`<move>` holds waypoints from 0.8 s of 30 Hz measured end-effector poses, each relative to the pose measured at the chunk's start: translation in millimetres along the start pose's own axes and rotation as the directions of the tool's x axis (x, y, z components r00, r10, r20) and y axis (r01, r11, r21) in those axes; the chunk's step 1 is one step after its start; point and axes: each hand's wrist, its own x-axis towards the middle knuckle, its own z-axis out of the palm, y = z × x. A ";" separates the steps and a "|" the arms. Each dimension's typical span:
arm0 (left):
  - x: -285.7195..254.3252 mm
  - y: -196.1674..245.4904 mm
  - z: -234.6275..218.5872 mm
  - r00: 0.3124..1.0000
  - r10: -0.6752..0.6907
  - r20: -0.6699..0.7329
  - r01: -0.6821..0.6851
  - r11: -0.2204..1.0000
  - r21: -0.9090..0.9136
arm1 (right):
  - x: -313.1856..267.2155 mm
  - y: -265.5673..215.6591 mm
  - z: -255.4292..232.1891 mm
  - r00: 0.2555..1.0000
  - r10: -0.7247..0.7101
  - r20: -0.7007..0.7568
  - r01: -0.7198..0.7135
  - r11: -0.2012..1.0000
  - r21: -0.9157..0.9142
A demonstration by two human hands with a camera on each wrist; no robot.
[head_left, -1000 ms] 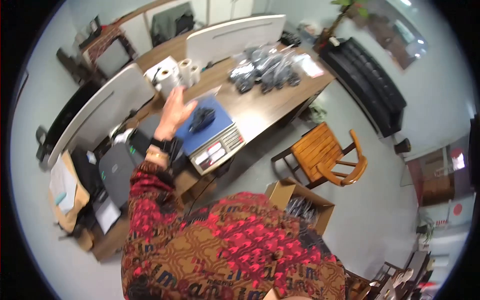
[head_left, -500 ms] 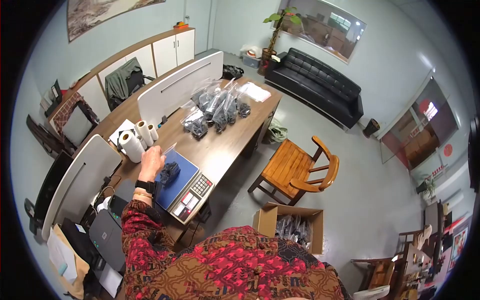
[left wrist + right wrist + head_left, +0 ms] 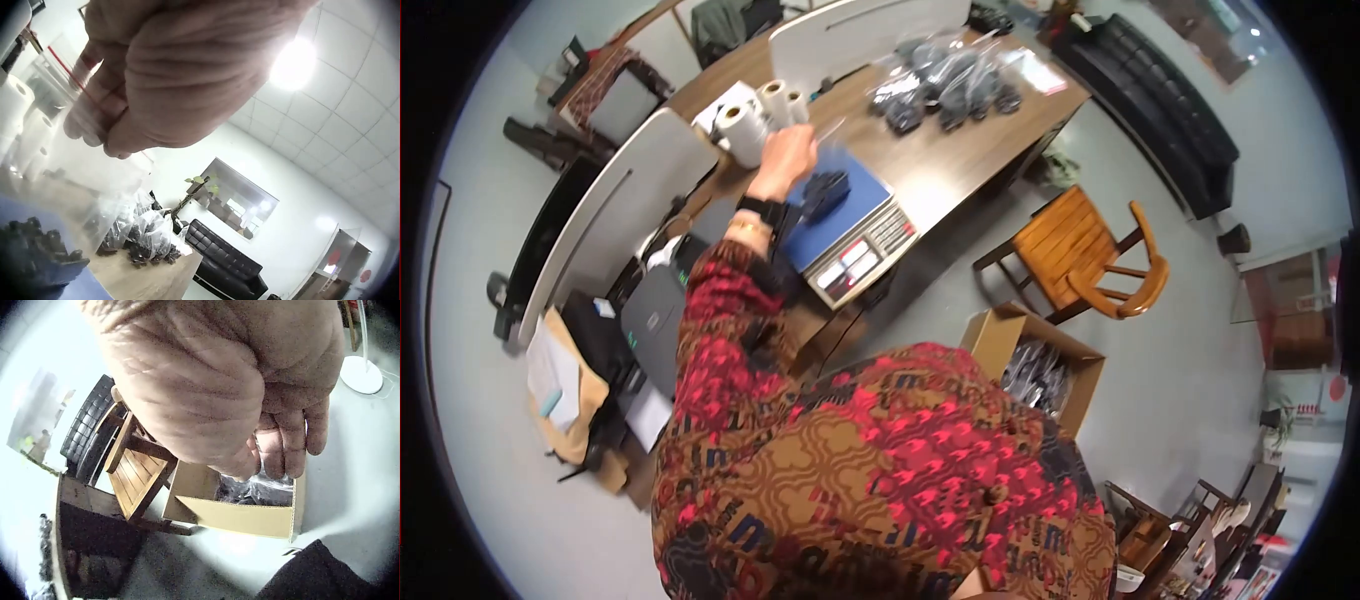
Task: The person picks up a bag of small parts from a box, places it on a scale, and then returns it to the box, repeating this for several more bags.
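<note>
My left hand (image 3: 788, 155) is over the far left of a blue-topped scale (image 3: 860, 198). In the left wrist view its fingers pinch the top of a clear bag (image 3: 53, 69) with a red strip. Dark pieces (image 3: 826, 194) lie on the scale, and show again as a dark clump (image 3: 37, 253) in the left wrist view. My right hand (image 3: 219, 381) hangs in the air, fingers loosely bent, nothing visible in them. Beyond it is an open cardboard box (image 3: 237, 515) of clear bags with dark contents. The head view does not clearly show the right hand.
Filled clear bags (image 3: 945, 85) lie on the wooden desk (image 3: 890, 160), right of the scale. White rolls (image 3: 743, 130) stand behind the left hand. A wooden chair (image 3: 1060, 245) and the same box (image 3: 990, 340) are on the floor; a black sofa (image 3: 1160, 110) is farther back.
The left hand, its fingers spread a second ago, has closed on the bag's top beside the scale. The head view has swung between frames; the dark pieces remain on the scale.
</note>
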 end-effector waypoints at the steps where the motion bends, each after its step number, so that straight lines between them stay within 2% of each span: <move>1: -0.4 2.9 -5.7 0.998 -0.043 0.043 0.043 0.999 -0.002 | -1.0 -1.8 0.5 1.000 0.016 0.005 -0.016 1.000 0.025; 6: -1.9 -0.7 -9.4 0.989 -0.082 0.125 0.080 0.997 0.025 | -3.7 -9.6 5.1 0.992 0.126 0.021 -0.128 0.968 0.214; 10: 1.6 -1.4 -10.4 0.988 -0.085 0.128 0.077 0.995 0.066 | -5.0 -17.0 7.5 0.960 0.277 0.049 -0.267 0.839 0.475; 13: 3.0 2.4 -13.7 0.986 -0.083 0.144 0.072 0.994 0.082 | -7.2 -21.2 10.9 0.906 0.406 0.120 -0.362 0.599 0.714; 15: 3.1 5.1 -16.2 0.985 -0.079 0.153 0.066 0.994 0.086 | -8.3 -22.5 12.1 0.853 0.488 0.186 -0.395 0.371 0.840; 17: 3.6 8.6 -18.5 0.989 -0.054 0.140 0.042 0.996 0.085 | -10.1 -21.0 11.2 0.812 0.512 0.280 -0.369 0.080 0.926; 18: 3.7 10.0 -18.3 0.988 -0.050 0.145 0.038 0.996 0.084 | -9.9 -11.3 17.2 0.896 0.350 0.273 -0.307 0.043 0.951; 19: 4.4 10.7 -18.2 0.993 -0.016 0.120 0.008 0.998 0.067 | -9.0 2.5 18.5 0.977 0.025 0.210 -0.211 0.025 0.977; 20: 5.8 11.1 -19.3 0.996 0.017 0.093 -0.022 0.998 0.051 | -12.0 -8.9 9.0 0.978 0.025 0.209 -0.209 0.022 0.978; 21: 6.2 14.5 -22.8 0.995 0.022 0.093 -0.027 0.998 0.052 | -19.5 -32.4 -15.1 0.953 0.226 0.203 -0.246 0.181 0.952; 22: 5.7 21.7 -28.2 0.996 0.054 0.069 -0.057 0.997 0.048 | -23.6 -46.3 -35.4 0.896 0.416 0.157 -0.307 0.322 0.896; 23: 5.7 28.3 -32.6 0.995 0.088 0.047 -0.090 0.995 0.042 | -25.7 -58.2 -61.1 0.893 0.422 0.156 -0.305 0.314 0.899; 24: 6.2 33.5 -35.1 0.994 0.102 0.046 -0.103 0.994 0.037 | -26.5 -70.8 -90.7 0.887 0.444 0.125 -0.318 0.393 0.863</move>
